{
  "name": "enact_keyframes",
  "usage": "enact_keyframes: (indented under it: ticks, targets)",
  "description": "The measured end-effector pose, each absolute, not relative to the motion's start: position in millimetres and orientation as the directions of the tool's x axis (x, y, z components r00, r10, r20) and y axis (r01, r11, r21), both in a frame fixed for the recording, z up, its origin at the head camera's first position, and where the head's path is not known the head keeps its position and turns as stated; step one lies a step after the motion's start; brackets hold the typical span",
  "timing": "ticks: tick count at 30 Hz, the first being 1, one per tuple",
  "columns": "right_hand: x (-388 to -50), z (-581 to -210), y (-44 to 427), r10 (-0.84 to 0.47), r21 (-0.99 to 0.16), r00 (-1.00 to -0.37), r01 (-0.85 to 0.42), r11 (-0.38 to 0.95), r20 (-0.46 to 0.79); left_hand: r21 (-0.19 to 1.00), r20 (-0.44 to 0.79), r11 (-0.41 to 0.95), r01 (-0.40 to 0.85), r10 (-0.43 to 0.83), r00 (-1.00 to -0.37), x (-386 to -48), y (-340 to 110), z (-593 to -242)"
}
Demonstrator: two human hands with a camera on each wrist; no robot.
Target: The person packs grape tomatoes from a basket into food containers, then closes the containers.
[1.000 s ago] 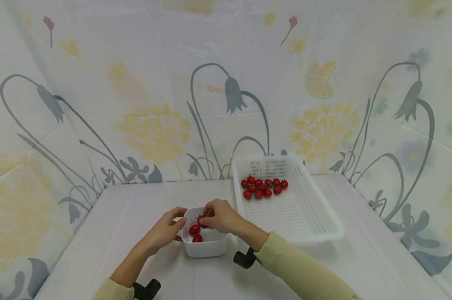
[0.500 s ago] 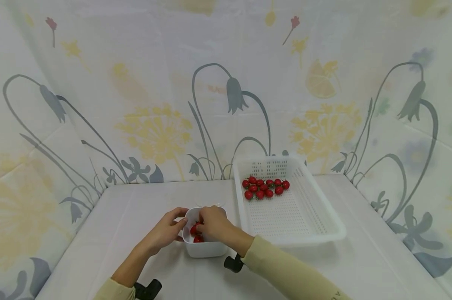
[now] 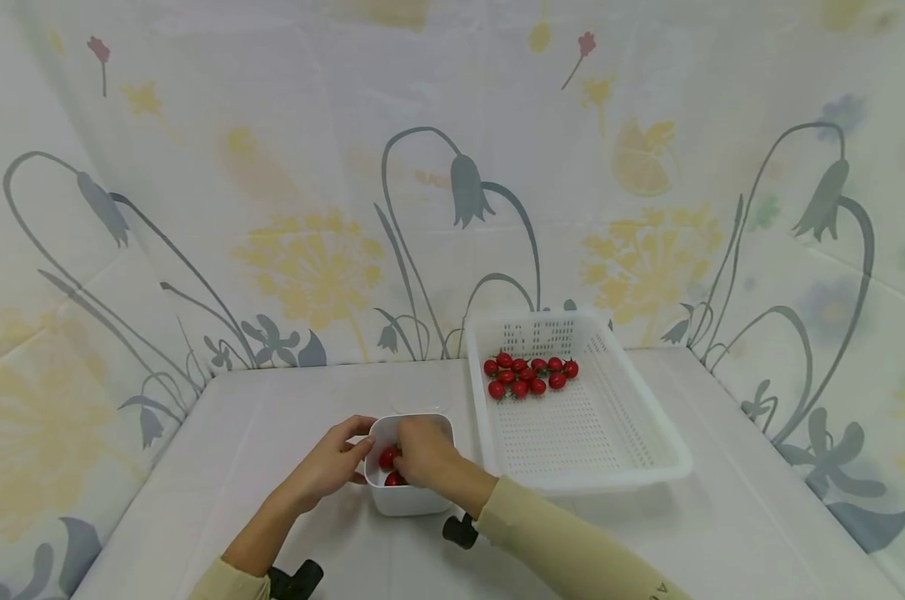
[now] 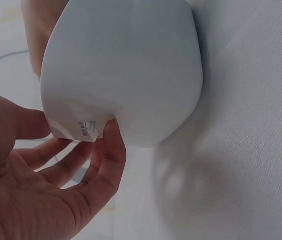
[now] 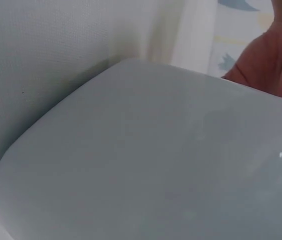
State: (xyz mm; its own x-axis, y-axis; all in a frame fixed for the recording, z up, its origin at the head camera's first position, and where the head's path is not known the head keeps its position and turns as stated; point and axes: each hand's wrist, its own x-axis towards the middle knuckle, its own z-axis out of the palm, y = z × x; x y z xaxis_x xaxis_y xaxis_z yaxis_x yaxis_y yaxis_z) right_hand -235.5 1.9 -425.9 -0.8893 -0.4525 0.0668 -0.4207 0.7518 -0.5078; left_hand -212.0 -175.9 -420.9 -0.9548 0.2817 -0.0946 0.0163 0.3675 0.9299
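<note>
I judge the step in hand to be setting tomatoes (image 3: 387, 457) into the box (image 3: 411, 502). The left hand (image 3: 328, 467) pinches the near-side rim of the box, thumb at the edge and fingers curled against the wall, steadying it. The right hand (image 3: 430, 458) is inside the box; its fingers are out of sight, so I cannot tell whether they pinch a tomato or are spread. At least two tomatoes lie in the box between the hands, left of the right hand. The basket (image 3: 681, 467) stands beyond and to the right of the right hand, with a cluster (image 3: 537, 386) of more tomatoes at its far left. As I judge it, the next move calls for freeing any held tomato low down, then lifting the right hand clear without tipping the box. The right wrist view is mostly blocked by box wall. A faint clear outline (image 3: 420, 408) just beyond the box resists identification.
</note>
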Motion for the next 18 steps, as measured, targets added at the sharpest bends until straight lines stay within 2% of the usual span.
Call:
enact_keyframes:
  ticks: [5,13,18]
  targets:
    - [-237.6,-427.5,-0.9,-0.438,-0.474,-0.899,-0.395,0.787,0.021,0.932,-0.093,0.361,0.021,0.295,-0.951,-213.0,-177.2,-421.8]
    - [-238.5,-423.9,-1.9,-0.434,-0.503,-0.898,-0.342,0.793,-0.072,0.930,-0.091,0.365,0.029,0.307,-0.947,-214.8,-178.7,-421.0]
    - [-238.8,-422.6,-2.0,-0.443,-0.500,-0.894,-0.353,0.790,-0.068,0.932,-0.094,0.361,0.027,0.313,-0.945,-214.6,-178.6,-421.6]
